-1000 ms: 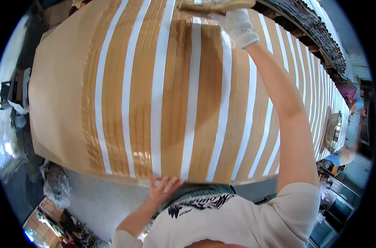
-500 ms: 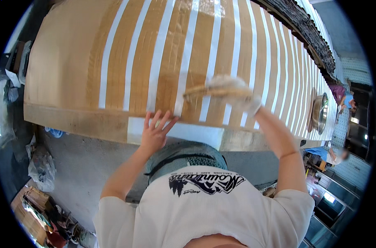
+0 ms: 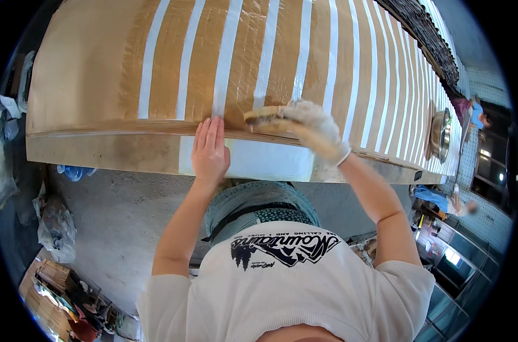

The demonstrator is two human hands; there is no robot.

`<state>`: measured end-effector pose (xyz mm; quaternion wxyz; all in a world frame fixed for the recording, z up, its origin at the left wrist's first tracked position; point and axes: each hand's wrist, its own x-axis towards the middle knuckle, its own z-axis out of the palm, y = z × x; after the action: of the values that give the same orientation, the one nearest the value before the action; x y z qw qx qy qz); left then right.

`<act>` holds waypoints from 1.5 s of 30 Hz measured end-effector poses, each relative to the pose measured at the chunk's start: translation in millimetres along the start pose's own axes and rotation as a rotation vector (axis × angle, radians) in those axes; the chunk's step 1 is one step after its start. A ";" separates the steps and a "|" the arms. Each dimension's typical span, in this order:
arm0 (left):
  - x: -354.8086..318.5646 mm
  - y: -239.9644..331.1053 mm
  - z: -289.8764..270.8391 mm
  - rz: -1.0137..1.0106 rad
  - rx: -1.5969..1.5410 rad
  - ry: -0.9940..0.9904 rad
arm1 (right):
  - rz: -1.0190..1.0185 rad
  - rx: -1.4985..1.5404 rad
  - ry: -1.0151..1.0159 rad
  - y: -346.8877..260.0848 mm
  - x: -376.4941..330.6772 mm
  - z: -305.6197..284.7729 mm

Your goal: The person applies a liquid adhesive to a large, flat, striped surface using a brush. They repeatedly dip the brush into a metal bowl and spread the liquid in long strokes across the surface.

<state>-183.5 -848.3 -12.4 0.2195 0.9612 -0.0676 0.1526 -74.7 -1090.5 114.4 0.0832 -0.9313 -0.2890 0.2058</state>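
Note:
A long table (image 3: 71,91) with a brown, glossy wet-looking top carries a row of white strips (image 3: 186,74) laid side by side. My left hand (image 3: 211,151) is bare, its outstretched fingers flat on the table's near edge at the lower end of one strip. In a whitish glove, my right hand (image 3: 318,126) grips a flat wooden brush (image 3: 261,117). The brush's bristle side is against the tabletop, close to the near edge and right of my left hand. The glove hides part of the brush.
A metal bowl (image 3: 439,135) stands on the table at the right. Dark thin pieces (image 3: 424,34) lie along the far edge. A pale panel (image 3: 259,159) covers part of the table's front. Two people are at the far right. Plastic bags (image 3: 56,228) sit on the floor at left.
My right hand has brought the brush nearer to the table's near edge and slightly left. The fingers of my left hand, spread before, are now together and further onto the edge.

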 end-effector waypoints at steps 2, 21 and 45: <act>0.8 0.0 1.5 0.030 0.024 0.012 | -0.036 0.195 0.278 32.9 7.9 7.7; -7.9 41.4 -5.2 0.034 0.014 -0.068 | 0.021 0.408 0.616 81.5 -12.9 22.0; 32.1 76.8 20.0 0.250 0.169 -0.438 | 0.464 0.042 0.640 357.7 293.8 -160.5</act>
<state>-163.1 -927.9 11.7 0.0982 0.9704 -0.2186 -0.0283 394.7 -1221.1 62.7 0.1396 -0.9870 -0.0258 -0.0758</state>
